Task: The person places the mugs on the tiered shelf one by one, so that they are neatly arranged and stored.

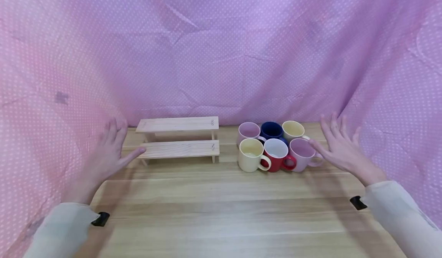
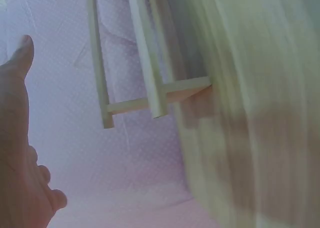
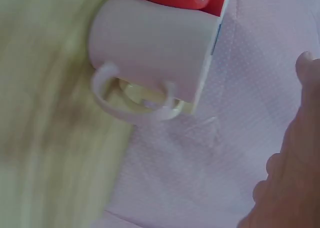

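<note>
Both hands are raised with fingers spread, holding nothing. In the head view the left hand (image 1: 105, 156) is left of a two-tier wooden stand (image 1: 177, 149), its thumb near the lower shelf's end. The right hand (image 1: 345, 150) is just right of several mugs in two rows. The front row has a cream mug (image 1: 249, 162), a red mug (image 1: 275, 162) and a pink mug (image 1: 299, 160); behind are a pink mug (image 1: 246, 133), a navy mug (image 1: 271, 130) and a cream mug (image 1: 291, 130). The left wrist view shows the stand (image 2: 145, 53); the right wrist view shows the front pink mug (image 3: 150, 48).
The wooden table (image 1: 221, 212) spreads out in front of the stand and mugs. A pink dotted cloth (image 1: 221, 58) hangs behind and along both sides. Small black objects (image 1: 101, 219) are at both sleeve cuffs.
</note>
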Demonstrator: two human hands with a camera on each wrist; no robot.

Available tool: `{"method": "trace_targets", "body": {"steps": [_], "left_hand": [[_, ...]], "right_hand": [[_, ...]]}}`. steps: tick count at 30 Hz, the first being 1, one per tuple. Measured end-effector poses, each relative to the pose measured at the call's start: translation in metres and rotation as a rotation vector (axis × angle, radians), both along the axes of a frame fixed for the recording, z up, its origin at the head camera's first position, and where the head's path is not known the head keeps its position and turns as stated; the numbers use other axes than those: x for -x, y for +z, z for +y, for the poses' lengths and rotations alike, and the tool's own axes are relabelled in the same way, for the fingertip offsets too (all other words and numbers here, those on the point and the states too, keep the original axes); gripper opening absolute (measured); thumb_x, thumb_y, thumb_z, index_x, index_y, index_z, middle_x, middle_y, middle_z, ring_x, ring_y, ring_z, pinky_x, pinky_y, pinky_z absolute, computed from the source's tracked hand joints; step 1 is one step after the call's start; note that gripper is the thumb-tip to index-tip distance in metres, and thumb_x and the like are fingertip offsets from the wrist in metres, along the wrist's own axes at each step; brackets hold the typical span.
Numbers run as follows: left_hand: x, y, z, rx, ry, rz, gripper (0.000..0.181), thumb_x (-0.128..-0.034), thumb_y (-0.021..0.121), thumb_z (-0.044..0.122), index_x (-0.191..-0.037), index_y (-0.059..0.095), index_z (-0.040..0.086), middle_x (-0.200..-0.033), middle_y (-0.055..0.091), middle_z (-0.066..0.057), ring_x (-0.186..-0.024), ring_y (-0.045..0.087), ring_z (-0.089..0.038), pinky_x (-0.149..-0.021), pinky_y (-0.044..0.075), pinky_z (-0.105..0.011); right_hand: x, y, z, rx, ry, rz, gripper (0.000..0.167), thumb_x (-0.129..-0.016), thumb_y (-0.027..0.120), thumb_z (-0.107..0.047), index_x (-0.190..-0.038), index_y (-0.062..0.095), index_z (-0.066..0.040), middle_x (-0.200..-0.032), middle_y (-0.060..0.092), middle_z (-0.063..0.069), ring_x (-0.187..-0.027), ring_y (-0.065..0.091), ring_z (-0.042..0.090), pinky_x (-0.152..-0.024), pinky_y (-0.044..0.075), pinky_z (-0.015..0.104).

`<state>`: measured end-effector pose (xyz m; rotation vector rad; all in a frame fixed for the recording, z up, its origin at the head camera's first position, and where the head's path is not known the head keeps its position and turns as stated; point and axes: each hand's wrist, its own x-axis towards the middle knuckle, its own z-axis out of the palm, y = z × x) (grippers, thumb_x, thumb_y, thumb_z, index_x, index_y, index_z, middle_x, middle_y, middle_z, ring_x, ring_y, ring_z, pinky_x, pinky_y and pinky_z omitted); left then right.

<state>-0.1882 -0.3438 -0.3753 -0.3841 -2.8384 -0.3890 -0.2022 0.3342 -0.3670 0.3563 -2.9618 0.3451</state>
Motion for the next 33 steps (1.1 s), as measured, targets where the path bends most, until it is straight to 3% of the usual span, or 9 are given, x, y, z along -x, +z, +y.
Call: {"method": "trace_targets", "body": {"steps": [4,8,14,17,19,21,26,29,33], "left_hand": [[0.006,-0.017,-0.001,-0.216,-0.014,-0.048,0.104,-0.0976,0.065,0.046,-0.161,-0.012,0.018,-0.166,-0.016,-0.013,-0.151,-0.01,-0.042,-0.116,0.002,-0.071],[0.011,-0.041,-0.005,-0.46,-0.042,-0.181,0.102,-0.1007,0.064,0.037,-0.16,-0.017,0.02,-0.166,-0.014,-0.013,-0.15,-0.005,-0.045,-0.116,0.003,-0.071],[0.008,-0.067,-0.012,-0.653,0.021,-0.371,0.103,-0.1014,0.065,0.033,-0.16,-0.017,0.012,-0.16,0.001,-0.039,-0.139,0.02,-0.064,-0.111,0.026,-0.069],[0.01,-0.074,-0.012,-0.695,0.054,-0.417,0.097,-0.102,0.064,0.034,-0.162,-0.007,0.005,-0.155,0.018,-0.042,-0.136,0.033,-0.059,-0.11,0.035,-0.062],[0.012,-0.075,-0.012,-0.698,0.059,-0.424,0.092,-0.1026,0.062,0.035,-0.162,0.001,0.001,-0.152,0.027,-0.04,-0.135,0.038,-0.055,-0.108,0.042,-0.053],[0.012,-0.076,-0.013,-0.683,0.065,-0.416,0.087,-0.1031,0.061,0.036,-0.161,0.008,0.0,-0.148,0.035,-0.038,-0.131,0.044,-0.051,-0.101,0.049,-0.039],[0.013,-0.078,-0.018,-0.668,0.057,-0.377,0.078,-0.1046,0.06,0.032,-0.159,0.017,-0.003,-0.134,0.05,-0.034,-0.115,0.057,-0.038,-0.081,0.052,-0.017],[0.016,-0.08,-0.017,-0.689,0.029,-0.379,0.076,-0.1048,0.06,0.029,-0.16,0.017,-0.003,-0.13,0.051,-0.033,-0.106,0.063,-0.032,-0.081,0.056,-0.021],[0.019,-0.083,-0.012,-0.726,0.009,-0.401,0.076,-0.1045,0.06,0.026,-0.16,0.018,-0.003,-0.13,0.048,-0.033,-0.101,0.064,-0.028,-0.082,0.058,-0.027]], "right_hand": [[-0.006,-0.013,0.009,0.174,0.006,-0.081,0.091,-0.105,0.046,-0.05,-0.159,-0.018,-0.015,-0.159,-0.031,0.013,-0.143,-0.034,0.034,-0.101,-0.027,0.073],[-0.012,-0.034,0.019,0.407,0.073,-0.164,0.086,-0.108,0.044,-0.037,-0.157,-0.024,-0.014,-0.158,-0.033,0.016,-0.141,-0.033,0.041,-0.106,-0.022,0.071],[-0.022,-0.064,0.021,0.653,0.122,-0.285,0.084,-0.11,0.043,-0.029,-0.155,-0.028,-0.024,-0.163,-0.016,0.021,-0.146,-0.011,0.049,-0.116,-0.008,0.064],[-0.024,-0.072,0.02,0.747,0.104,-0.345,0.081,-0.111,0.041,-0.03,-0.155,-0.027,-0.025,-0.161,-0.025,0.017,-0.147,-0.013,0.045,-0.12,-0.007,0.045],[-0.025,-0.075,0.02,0.783,0.077,-0.381,0.08,-0.111,0.04,-0.032,-0.156,-0.025,-0.024,-0.162,-0.022,0.019,-0.148,-0.012,0.044,-0.119,-0.001,0.023],[-0.026,-0.077,0.018,0.801,0.06,-0.399,0.08,-0.111,0.042,-0.034,-0.158,-0.021,-0.018,-0.163,-0.014,0.025,-0.15,-0.004,0.043,-0.111,0.013,0.007],[-0.024,-0.083,0.018,0.927,0.1,-0.401,0.068,-0.111,0.044,-0.026,-0.161,0.008,0.002,-0.157,0.027,0.031,-0.132,0.051,0.018,-0.094,0.052,0.021],[-0.025,-0.087,0.022,1.056,0.153,-0.412,0.047,-0.111,0.044,-0.017,-0.15,0.033,0.006,-0.14,0.055,0.016,-0.111,0.066,0.011,-0.089,0.058,0.033],[-0.03,-0.09,0.03,1.113,0.167,-0.439,0.026,-0.11,0.044,-0.013,-0.129,0.053,0.004,-0.116,0.069,0.002,-0.102,0.07,0.017,-0.087,0.059,0.031]]}}
